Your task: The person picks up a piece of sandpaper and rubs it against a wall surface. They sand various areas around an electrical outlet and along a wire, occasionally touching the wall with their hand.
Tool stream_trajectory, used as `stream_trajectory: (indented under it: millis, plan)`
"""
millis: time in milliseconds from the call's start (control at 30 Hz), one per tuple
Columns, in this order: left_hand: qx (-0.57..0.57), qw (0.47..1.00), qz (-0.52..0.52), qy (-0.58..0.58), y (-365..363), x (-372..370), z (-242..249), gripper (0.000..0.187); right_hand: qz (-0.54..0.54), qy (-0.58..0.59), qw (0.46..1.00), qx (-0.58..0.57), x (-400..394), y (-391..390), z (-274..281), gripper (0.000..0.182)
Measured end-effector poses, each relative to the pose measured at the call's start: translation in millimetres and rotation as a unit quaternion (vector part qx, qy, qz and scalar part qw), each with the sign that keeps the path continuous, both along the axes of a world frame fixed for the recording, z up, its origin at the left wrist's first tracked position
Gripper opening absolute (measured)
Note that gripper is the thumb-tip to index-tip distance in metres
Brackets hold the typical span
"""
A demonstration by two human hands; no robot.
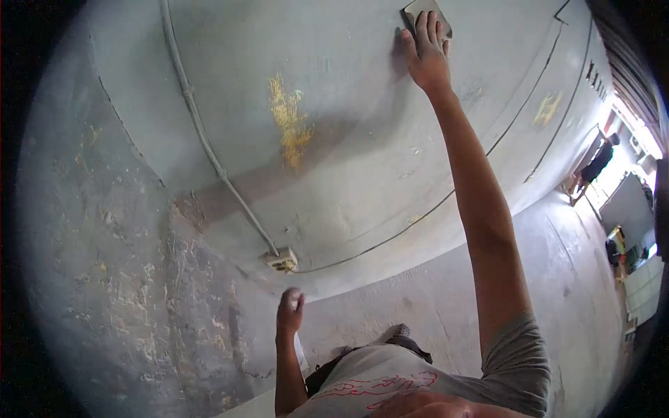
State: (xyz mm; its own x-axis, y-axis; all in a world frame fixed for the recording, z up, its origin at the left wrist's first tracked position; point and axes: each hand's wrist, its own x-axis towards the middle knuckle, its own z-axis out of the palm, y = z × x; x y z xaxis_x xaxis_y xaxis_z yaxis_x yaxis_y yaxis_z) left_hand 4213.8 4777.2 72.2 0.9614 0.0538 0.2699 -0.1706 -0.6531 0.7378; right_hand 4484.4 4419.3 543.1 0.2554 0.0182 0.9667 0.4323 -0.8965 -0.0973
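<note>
My right hand (pixel 428 59) reaches high up the wall on an outstretched arm. Under its fingers a grey-brown sheet of sandpaper (pixel 412 10) is pressed flat against the painted wall (pixel 362 90). Low down, near my body, my left hand (pixel 290 312) is closed; a pale patch shows between thumb and fingers, too small to name. A socket box (pixel 281 260) on the wall is just above that hand. Between the two hands, a worn yellow patch (pixel 290 125) shows through the grey paint.
A conduit pipe (pixel 202 132) runs down the wall into the socket box. A thin cable (pixel 390 237) crosses the wall below my right arm. Rough, peeling wall (pixel 132 279) is on the left. Far right, another person (pixel 598 164) stands near a bright opening.
</note>
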Motion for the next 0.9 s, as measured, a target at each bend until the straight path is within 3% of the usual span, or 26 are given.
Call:
stream_trajectory:
  millis: [33,67,100,167,200,233,267,300,333,400,467,567,633,700,733,767,800,833,900]
  plan:
    - [-0.072,0.994,-0.001,0.082,-10.3,-2.9,15.7,0.033,-0.01,0.025,1.0,0.012,-3.1,-0.3,11.8,0.066]
    - [-0.042,0.997,-0.027,0.05,0.2,7.3,-38.2,0.033,-0.015,0.015,1.0,0.013,0.7,-5.2,22.9,0.066]
    - [-0.038,0.992,-0.014,0.121,-2.5,5.8,-44.3,0.033,-0.008,0.018,0.999,0.026,9.6,-14.2,33.5,0.065]
    - [0.016,0.988,-0.058,0.139,-1.1,1.2,-77.1,0.038,-0.006,0.019,0.999,0.036,19.4,-18.8,37.6,0.065]
    - [0.033,0.983,-0.056,0.172,6.5,-1.9,-132.4,0.04,-0.02,-0.01,0.999,0.024,23.7,-15.0,33.7,0.065]
    - [0.014,0.967,-0.044,0.252,8.8,-12.1,-153.3,0.04,-0.035,-0.037,0.999,0.01,26.8,-10.1,27.7,0.065]
    - [0.043,0.95,-0.087,0.295,21.5,-15.9,-223.8,0.041,-0.026,-0.057,0.998,-0.013,26.1,-2.1,16.8,0.065]
    - [0.104,0.942,-0.139,0.286,24.2,-28.9,-251.1,0.041,-0.036,-0.058,0.997,-0.018,27.2,4.8,3.0,0.065]
    - [0.097,0.94,-0.146,0.292,24.3,-38.2,-253.3,0.041,-0.044,-0.055,0.997,-0.026,25.5,13.1,-13.8,0.066]
    - [-0.042,0.84,-0.13,0.525,30.9,-73.0,-263.3,0.043,-0.022,-0.013,0.999,-0.02,6.0,31.5,-33.8,0.067]
    - [-0.112,0.803,-0.099,0.577,49.5,-91.6,-303.6,0.048,-0.038,-0.003,0.999,-0.028,5.7,29.3,-36.9,0.069]
    - [-0.102,0.835,-0.045,0.539,54.1,-119.9,-291.7,0.053,-0.053,0.046,0.997,-0.04,-5.8,15.7,9.0,0.066]
    - [-0.222,0.823,0.102,0.513,57.8,-137.4,-282.2,0.056,-0.066,0.079,0.994,-0.04,-0.6,5.9,50.2,0.062]
    - [-0.182,0.812,0.057,0.552,75.3,-156.5,-311.2,0.06,-0.017,0.06,0.997,-0.041,3.4,-14.6,85.2,0.065]
    - [0.036,0.839,0.005,0.542,71.1,-160.5,-321.6,0.061,-0.02,0.049,0.998,-0.04,3.7,-15.1,91.6,0.065]
    - [-0.159,0.802,0.1,0.567,73.1,-173.6,-332.8,0.059,-0.036,0.004,0.998,-0.046,7.3,-15.7,90.3,0.066]
    - [-0.16,0.804,0.094,0.565,76.8,-177.9,-335.0,0.059,-0.053,-0.037,0.996,-0.053,13.0,-19.8,82.3,0.067]
    - [-0.153,0.855,-0.04,0.493,83.0,-191.0,-337.0,0.058,-0.053,-0.086,0.992,-0.081,36.5,-34.5,72.2,0.068]
    - [-0.161,0.837,-0.059,0.519,70.3,-209.5,-338.0,0.056,-0.063,-0.06,0.994,-0.07,29.1,-21.3,42.1,0.069]
